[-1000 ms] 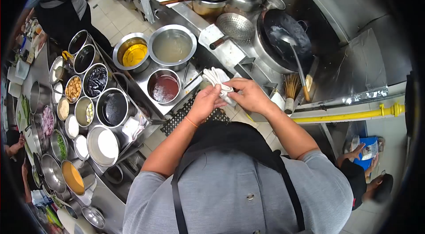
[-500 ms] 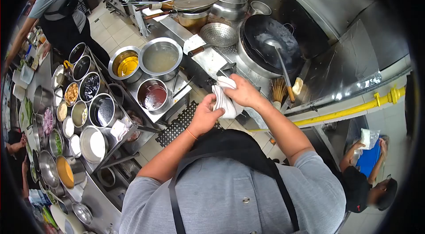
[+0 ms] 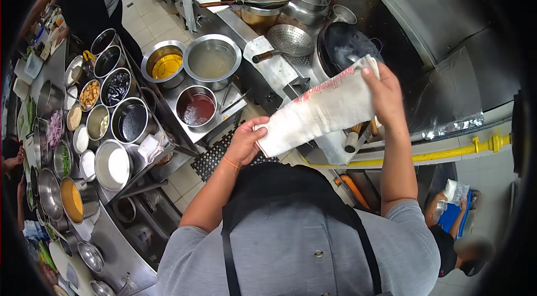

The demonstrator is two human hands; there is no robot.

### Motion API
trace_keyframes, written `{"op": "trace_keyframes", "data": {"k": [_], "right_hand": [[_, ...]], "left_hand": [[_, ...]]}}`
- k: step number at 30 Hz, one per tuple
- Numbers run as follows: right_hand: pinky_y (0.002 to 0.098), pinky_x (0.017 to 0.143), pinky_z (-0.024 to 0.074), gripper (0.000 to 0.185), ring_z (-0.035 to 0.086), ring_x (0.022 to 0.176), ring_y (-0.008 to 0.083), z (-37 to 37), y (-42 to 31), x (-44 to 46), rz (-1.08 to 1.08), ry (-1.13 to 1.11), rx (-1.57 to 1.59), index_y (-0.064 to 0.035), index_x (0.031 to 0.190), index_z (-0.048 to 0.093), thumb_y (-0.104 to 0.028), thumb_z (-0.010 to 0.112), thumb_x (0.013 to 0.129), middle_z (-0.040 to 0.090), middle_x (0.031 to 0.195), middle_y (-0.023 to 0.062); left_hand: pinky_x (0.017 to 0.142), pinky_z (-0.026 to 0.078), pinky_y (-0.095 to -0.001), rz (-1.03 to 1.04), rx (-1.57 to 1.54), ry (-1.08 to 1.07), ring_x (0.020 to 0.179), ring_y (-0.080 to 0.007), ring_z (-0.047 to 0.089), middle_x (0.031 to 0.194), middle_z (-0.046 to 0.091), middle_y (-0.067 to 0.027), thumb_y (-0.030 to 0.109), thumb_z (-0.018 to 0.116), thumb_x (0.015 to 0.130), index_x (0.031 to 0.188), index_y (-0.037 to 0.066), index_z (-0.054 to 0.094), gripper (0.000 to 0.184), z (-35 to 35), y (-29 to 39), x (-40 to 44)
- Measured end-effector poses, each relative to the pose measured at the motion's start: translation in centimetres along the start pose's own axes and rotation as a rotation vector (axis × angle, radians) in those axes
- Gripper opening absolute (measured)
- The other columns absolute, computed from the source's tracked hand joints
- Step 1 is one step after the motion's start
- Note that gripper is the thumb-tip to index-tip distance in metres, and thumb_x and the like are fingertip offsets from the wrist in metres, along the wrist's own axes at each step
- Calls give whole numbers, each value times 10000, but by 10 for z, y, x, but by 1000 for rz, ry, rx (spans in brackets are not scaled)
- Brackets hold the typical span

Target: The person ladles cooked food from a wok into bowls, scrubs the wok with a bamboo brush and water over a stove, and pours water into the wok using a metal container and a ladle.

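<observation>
A white cloth (image 3: pixel 319 110) with red lettering along its upper edge is stretched out flat between my hands in front of my chest. My left hand (image 3: pixel 245 142) pinches its left end, an orange band around the wrist. At the opposite, higher end, my right hand (image 3: pixel 383 94) grips the cloth with the thumb on top. Behind the cloth stands a dark wok (image 3: pixel 349 44) on the stove, its ladle mostly hidden. A perforated strainer (image 3: pixel 291 40) lies on the counter just beyond, and a bamboo brush (image 3: pixel 352 138) shows partly below the cloth.
Pots of yellow oil (image 3: pixel 166 65), cloudy liquid (image 3: pixel 211 62) and red sauce (image 3: pixel 197 107) stand on a steel stand to the left. Ingredient containers (image 3: pixel 130 121) crowd the left racks. A yellow pipe (image 3: pixel 414 155) runs along the right. Other people work at both sides.
The bunched cloth has been opened out into a long strip. My right hand has moved right and up with one end, while my left hand has shifted slightly left with the other.
</observation>
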State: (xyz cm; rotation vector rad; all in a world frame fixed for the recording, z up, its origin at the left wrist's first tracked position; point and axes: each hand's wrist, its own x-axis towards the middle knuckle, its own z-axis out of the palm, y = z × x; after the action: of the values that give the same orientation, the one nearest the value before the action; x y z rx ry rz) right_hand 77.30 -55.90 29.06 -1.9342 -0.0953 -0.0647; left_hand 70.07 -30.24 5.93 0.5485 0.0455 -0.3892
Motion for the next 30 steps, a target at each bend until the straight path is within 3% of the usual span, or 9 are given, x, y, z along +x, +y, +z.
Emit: {"op": "trace_keyframes", "data": {"k": [8, 12, 14, 17, 21, 23, 24, 26, 30], "right_hand": [[228, 659, 447, 190, 547, 725, 63, -6, 1, 0, -58, 89, -199, -12, 974, 616, -180, 556, 909, 624, 828, 10], [254, 634, 479, 210, 595, 706, 96, -12, 12, -7, 168, 133, 35, 10, 959, 605, -184, 532, 924, 637, 835, 48], [259, 639, 472, 202, 591, 702, 103, -2, 20, -11, 226, 131, 133, 9, 958, 607, -176, 537, 917, 639, 831, 53], [280, 655, 471, 202, 598, 712, 131, 2, 52, -13, 221, 127, 42, 10, 956, 606, -176, 543, 909, 645, 830, 77], [377, 749, 484, 291, 633, 850, 319, 42, 94, -21, -9, 205, -585, 10, 961, 592, -261, 609, 856, 653, 928, 184], [373, 836, 470, 476, 606, 928, 301, 79, 61, -39, 156, -243, -303, 9, 1090, 560, -314, 707, 773, 608, 990, 210], [273, 729, 461, 426, 546, 796, 121, 88, 52, -46, 47, -112, -351, -12, 1052, 581, -261, 752, 752, 586, 839, 69], [278, 735, 474, 514, 553, 779, 128, 78, 68, -40, -238, 262, -565, 6, 1113, 555, -278, 767, 741, 577, 835, 46], [299, 815, 508, 392, 635, 931, 182, 48, 82, -40, 718, -296, 704, 30, 1153, 552, -108, 678, 809, 636, 1078, 128]], "left_hand": [[841, 524, -319, -50, 189, 245, 948, -193, 620, 1079, 617, -125, 13, 683, 803, 1174, -18, 514, 409, -4, -9, 15], [859, 517, -328, -18, 35, 110, 978, -217, 616, 1130, 599, -159, 8, 679, 805, 1213, -33, 475, 458, -3, 34, 7], [955, 461, -395, 62, 97, -36, 1078, -278, 580, 1206, 562, -190, 226, 656, 858, 1270, -22, 442, 526, 12, 49, -2], [1070, 321, -460, -115, -430, -232, 1212, -342, 481, 1316, 495, -175, 617, 472, 840, 1323, 4, 422, 783, 29, 44, -6], [1071, 317, -467, -224, -221, -126, 1239, -309, 458, 1356, 458, -161, 537, 523, 851, 1344, 36, 402, 713, 50, 5, 24], [1068, 325, -463, -228, -169, -173, 1235, -309, 461, 1347, 467, -159, 498, 522, 860, 1349, 40, 392, 682, 62, -8, 30], [1065, 333, -459, -197, -122, -202, 1231, -309, 464, 1338, 476, -156, 459, 521, 869, 1354, 44, 383, 653, 69, -7, 31], [1053, 356, -446, -212, -218, -215, 1205, -303, 491, 1312, 496, -159, 387, 528, 874, 1361, 48, 368, 615, 75, 4, 27], [950, 459, -386, -303, -4, -44, 1081, -278, 584, 1219, 557, -184, 182, 501, 896, 1289, -64, 407, 472, 52, 18, 33]]}}
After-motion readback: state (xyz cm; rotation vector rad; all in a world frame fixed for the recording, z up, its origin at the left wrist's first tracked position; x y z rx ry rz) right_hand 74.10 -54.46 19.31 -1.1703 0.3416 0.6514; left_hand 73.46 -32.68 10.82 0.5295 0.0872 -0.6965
